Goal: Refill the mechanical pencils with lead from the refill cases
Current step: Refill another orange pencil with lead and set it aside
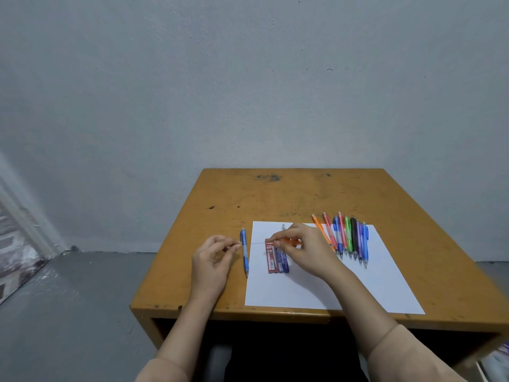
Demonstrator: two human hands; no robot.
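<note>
My right hand [300, 244] holds an orange mechanical pencil [292, 242] level above the white paper [358, 288], its open back end pointing left. My left hand [213, 255] pinches one end of a thin lead [257, 243] that runs rightward to the pencil's end. Under my right hand lie a red refill case [271, 259] and a blue refill case [283, 261] on the paper. A blue pencil [244, 250] lies on the table just left of the paper. A small clear cap [283, 226] rests behind my right hand.
Several coloured mechanical pencils [347, 238] lie side by side at the paper's far right corner. The wooden table [275, 194] stands against a grey wall, with grey floor on its left.
</note>
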